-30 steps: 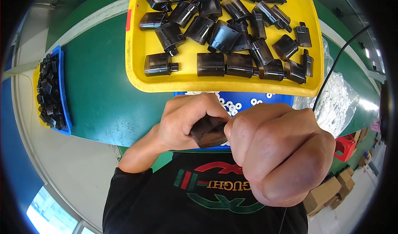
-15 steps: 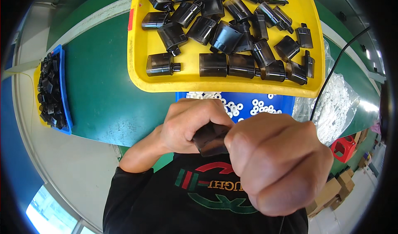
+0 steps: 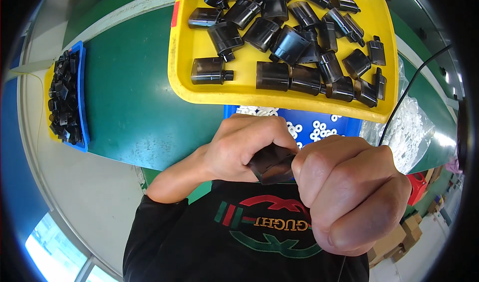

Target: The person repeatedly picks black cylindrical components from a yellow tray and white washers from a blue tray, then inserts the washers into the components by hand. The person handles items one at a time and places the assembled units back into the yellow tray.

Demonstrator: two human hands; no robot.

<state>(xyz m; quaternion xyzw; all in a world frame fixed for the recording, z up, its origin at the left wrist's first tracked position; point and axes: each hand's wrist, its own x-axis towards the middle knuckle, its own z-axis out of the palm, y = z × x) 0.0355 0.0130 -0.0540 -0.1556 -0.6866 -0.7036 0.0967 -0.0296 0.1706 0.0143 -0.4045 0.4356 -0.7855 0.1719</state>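
Observation:
My left hand (image 3: 249,144) is closed around a dark, see-through plastic cartridge (image 3: 272,169), held over my lap at the near edge of the table. Right beside it, my right hand (image 3: 354,197) is curled into a fist close to the camera, its knuckles at the cartridge's right end. Whatever that fist grips is hidden by the fingers. Just beyond both hands lies a blue tray (image 3: 297,116) with white rings (image 3: 319,131), partly covered. A yellow tray (image 3: 239,98) overlaps it from behind and bears many similar black cartridges (image 3: 272,76).
To the far left, a blue-edged bin (image 3: 81,102) is heaped with small black parts (image 3: 64,95). A clear bag (image 3: 414,132) of white pieces lies at right, where a black cable (image 3: 416,70) crosses. The green table (image 3: 124,107) spreads leftward; cardboard boxes (image 3: 406,237) stand on the floor.
The whole view has shifted, so trays and hands sit further right in the picture. Both hands keep nearly the same pose, and the cartridge stays in my left hand.

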